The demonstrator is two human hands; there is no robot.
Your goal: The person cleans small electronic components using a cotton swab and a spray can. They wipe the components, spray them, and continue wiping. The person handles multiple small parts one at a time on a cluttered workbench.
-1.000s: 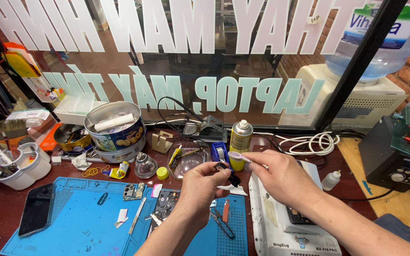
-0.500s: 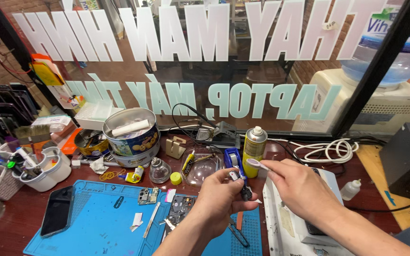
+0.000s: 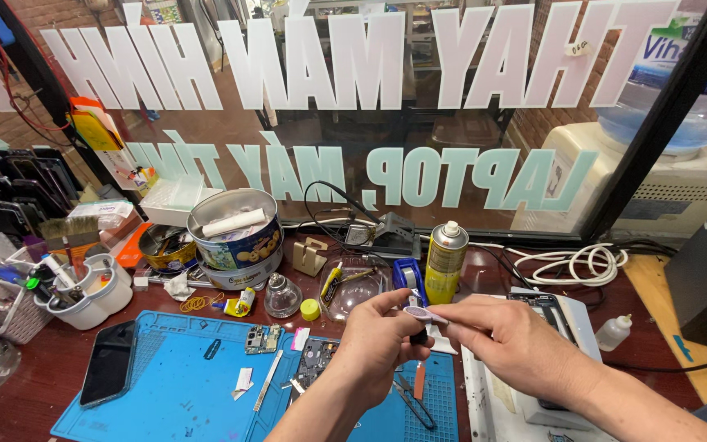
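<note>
My left hand and my right hand meet above the blue work mat. Between their fingertips they pinch a small flat pale strip; a small dark part shows just under it in my left fingers. Below the hands lie small circuit boards and tweezers on the mat. A yellow spray can stands just beyond my fingers.
A black phone lies at the mat's left edge. Round tins, a white tool cup, a small glass bottle, a blue tape dispenser and coiled white cable crowd the desk before the lettered glass pane. A white device sits under my right wrist.
The view has shifted, so the desk appears lower and further right in frame. My hands stay together on the small strip, fingers adjusting slightly.
</note>
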